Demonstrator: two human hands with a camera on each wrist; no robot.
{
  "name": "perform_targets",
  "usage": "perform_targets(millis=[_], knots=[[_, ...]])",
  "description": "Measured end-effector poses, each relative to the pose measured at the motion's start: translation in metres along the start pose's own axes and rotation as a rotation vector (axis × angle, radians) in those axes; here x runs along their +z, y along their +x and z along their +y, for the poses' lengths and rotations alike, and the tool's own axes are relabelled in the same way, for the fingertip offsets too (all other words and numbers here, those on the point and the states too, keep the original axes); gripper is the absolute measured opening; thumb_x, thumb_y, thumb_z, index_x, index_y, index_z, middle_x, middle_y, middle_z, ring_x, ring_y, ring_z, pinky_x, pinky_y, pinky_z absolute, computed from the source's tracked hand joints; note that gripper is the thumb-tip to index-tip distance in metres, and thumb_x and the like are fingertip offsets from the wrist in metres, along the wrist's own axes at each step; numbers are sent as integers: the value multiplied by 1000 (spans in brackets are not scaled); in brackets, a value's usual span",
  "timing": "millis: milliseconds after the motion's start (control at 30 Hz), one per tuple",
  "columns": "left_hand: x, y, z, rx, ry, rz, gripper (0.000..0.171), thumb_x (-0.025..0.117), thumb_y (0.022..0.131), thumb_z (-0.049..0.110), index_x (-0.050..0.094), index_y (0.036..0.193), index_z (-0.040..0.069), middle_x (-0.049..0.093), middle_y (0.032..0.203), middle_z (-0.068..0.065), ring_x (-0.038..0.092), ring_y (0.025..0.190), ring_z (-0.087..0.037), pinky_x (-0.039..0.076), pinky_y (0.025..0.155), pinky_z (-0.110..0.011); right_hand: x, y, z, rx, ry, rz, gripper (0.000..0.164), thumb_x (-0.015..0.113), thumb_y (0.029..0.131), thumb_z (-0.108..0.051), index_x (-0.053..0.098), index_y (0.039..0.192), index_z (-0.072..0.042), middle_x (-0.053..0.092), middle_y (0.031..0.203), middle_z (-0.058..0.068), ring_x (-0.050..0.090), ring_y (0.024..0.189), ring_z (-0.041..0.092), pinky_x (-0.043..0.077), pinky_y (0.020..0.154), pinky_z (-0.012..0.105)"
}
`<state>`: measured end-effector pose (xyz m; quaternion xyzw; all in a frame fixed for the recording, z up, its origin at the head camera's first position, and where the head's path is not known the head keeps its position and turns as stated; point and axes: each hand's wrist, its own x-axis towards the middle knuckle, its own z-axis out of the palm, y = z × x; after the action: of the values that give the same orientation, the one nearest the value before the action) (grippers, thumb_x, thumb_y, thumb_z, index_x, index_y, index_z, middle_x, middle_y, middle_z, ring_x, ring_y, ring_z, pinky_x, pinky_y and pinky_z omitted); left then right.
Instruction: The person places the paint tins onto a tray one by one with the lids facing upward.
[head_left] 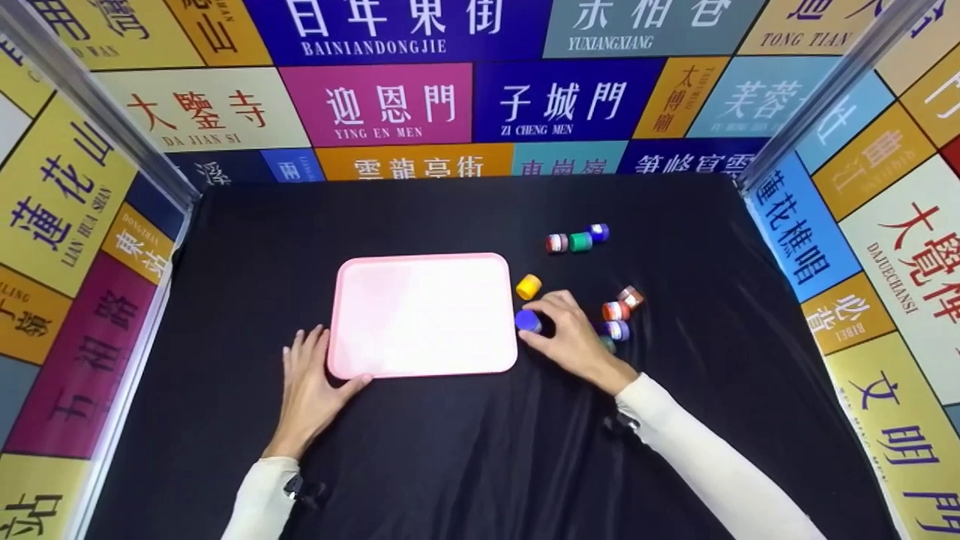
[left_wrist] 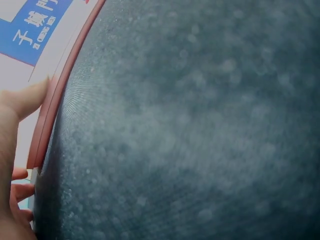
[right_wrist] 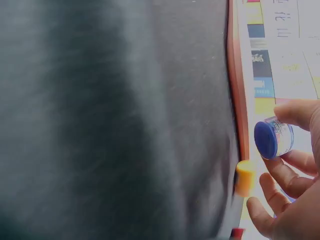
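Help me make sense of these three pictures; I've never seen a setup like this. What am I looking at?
There's no machine at work here: a person is using two bare hands. The widest picture comes from a camera on the person's head, looking forward and down. The other two are taken from the left and right wrists, close to each hand.

A pink tray lies on black cloth. The left hand touches its near left corner. The right hand pinches a small blue-lidded jar near the tray's right edge. A yellow jar sits just beyond it. More little colored jars lie farther back and to the right.
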<state>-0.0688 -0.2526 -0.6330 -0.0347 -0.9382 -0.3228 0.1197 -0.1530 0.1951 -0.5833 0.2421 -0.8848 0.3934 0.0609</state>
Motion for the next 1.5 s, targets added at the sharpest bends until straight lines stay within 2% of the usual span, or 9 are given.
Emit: perform_targets(millis=[233, 667, 833, 1067, 1267, 1367, 1500], knots=[[6, 2, 0, 0, 1, -25, 108, 93, 79, 53, 50, 159, -6, 43, 168, -31, 23, 163, -54, 5, 134, -70, 15, 18, -8, -46, 45, -23, 40, 93, 89, -13, 78, 123, 1, 75, 120, 15, 61, 117, 33, 55, 104, 48], [-2, -2, -1, 1, 28, -17, 108, 92, 81, 53, 48, 161, -6, 42, 169, -30, 23, 163, -54, 5, 134, -70, 53, 52, -15, -110, 91, -30, 34, 91, 87, -9, 79, 118, -2, 75, 109, 10, 63, 108, 29, 55, 94, 38], [-1, 0, -2, -2, 24, -23, 110, 93, 81, 53, 47, 161, -6, 41, 169, -31, 22, 163, -54, 4, 134, -70, 64, 59, -18, -98, 91, -62, 33, 87, 90, -9, 78, 121, -2, 75, 114, 9, 62, 114, 27, 54, 101, 36], [4, -1, -4, -15, 5, -32, 110, 93, 81, 54, 47, 162, -5, 40, 170, -30, 21, 164, -53, 3, 135, -67, 80, 66, -25, -95, 146, -81, 33, 89, 89, -8, 79, 120, -3, 74, 111, 9, 60, 110, 27, 52, 96, 34], [2, -2, -5, -16, 16, -30, 110, 93, 81, 54, 47, 162, -5, 41, 170, -29, 21, 164, -52, 4, 135, -67, 96, 83, -35, -93, 172, -114, 35, 90, 89, -8, 78, 122, -3, 74, 112, 10, 60, 113, 29, 51, 100, 38], [0, -2, -5, -15, 18, -23, 110, 93, 81, 54, 47, 161, -5, 41, 170, -29, 22, 164, -53, 5, 135, -67, 104, 93, -40, -70, 191, -133, 36, 88, 90, -8, 78, 124, -2, 75, 115, 12, 61, 115, 30, 52, 102, 39], [1, 0, -3, -15, 22, -33, 111, 92, 81, 55, 47, 162, -5, 41, 170, -29, 22, 164, -53, 5, 135, -68, 113, 99, -42, -32, 234, -114, 36, 89, 89, -7, 79, 123, -2, 76, 117, 13, 63, 114, 30, 53, 101, 39]])
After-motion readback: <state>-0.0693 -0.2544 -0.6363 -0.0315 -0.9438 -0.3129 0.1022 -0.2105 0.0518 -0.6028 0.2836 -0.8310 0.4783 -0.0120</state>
